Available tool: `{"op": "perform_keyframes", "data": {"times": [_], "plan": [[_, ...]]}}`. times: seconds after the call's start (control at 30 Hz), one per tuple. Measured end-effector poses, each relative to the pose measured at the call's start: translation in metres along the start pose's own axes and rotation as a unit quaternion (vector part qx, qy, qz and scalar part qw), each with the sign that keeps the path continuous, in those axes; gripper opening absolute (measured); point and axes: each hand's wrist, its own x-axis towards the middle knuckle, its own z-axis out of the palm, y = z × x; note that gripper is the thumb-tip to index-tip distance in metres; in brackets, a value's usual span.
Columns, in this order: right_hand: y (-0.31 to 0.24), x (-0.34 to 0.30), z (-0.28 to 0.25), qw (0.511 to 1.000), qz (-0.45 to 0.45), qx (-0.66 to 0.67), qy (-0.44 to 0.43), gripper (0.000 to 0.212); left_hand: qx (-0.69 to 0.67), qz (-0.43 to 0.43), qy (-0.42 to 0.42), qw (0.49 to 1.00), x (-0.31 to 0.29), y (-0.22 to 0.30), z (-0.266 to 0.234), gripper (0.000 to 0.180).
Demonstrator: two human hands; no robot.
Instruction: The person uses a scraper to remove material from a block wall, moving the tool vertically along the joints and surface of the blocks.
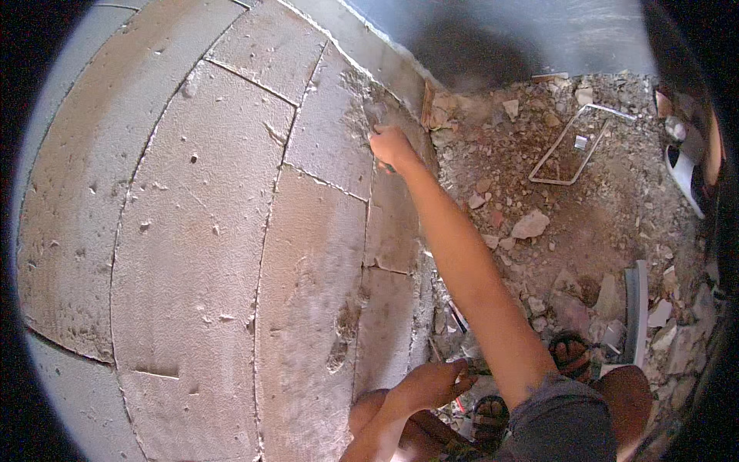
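My right hand (391, 146) is stretched far out against a wall of large grey blocks (200, 231), at a chipped mortar joint (368, 108) near the rubble-strewn ground. Its fingers are closed around a small tool (385, 165), of which only a sliver shows below the fist. My left hand (435, 383) rests low by my bent knee (369, 408), close to the foot of the wall. Its fingers point right over something thin and dark; whether it grips it is unclear.
Broken stone and dirt (554, 215) cover the ground right of the wall. A bent wire frame (570, 146), a pale stone (531, 225) and a grey metal strip (635, 308) lie there. My sandalled feet (570, 354) stand among the rubble.
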Motion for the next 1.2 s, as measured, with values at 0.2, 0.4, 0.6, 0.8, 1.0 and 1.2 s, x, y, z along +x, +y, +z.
{"op": "perform_keyframes", "data": {"times": [0.2,0.4,0.6,0.8,1.0,1.2], "plan": [[0.001,-0.049,-0.022,0.987,-0.042,0.153,-0.034,0.033,0.003,-0.043,0.003,0.999,-0.009,-0.008,-0.002,0.040],[0.048,-0.053,-0.029,0.988,-0.119,0.047,0.088,0.048,-0.001,-0.038,-0.007,0.999,-0.004,-0.001,-0.004,0.038],[0.025,-0.088,-0.025,0.995,-0.079,0.009,0.059,0.045,-0.007,-0.050,0.010,0.999,-0.013,-0.011,-0.002,0.038],[0.047,-0.033,-0.006,0.981,-0.134,-0.049,0.133,0.039,-0.014,-0.010,0.012,1.000,-0.005,-0.006,0.000,0.039],[0.050,-0.042,-0.023,0.989,-0.120,0.012,0.091,0.038,-0.006,-0.047,-0.002,0.999,-0.009,0.001,-0.008,0.039],[0.038,-0.039,-0.020,0.988,-0.127,0.001,0.090,0.034,0.005,-0.023,0.010,1.000,-0.004,-0.002,-0.002,0.037]]}}
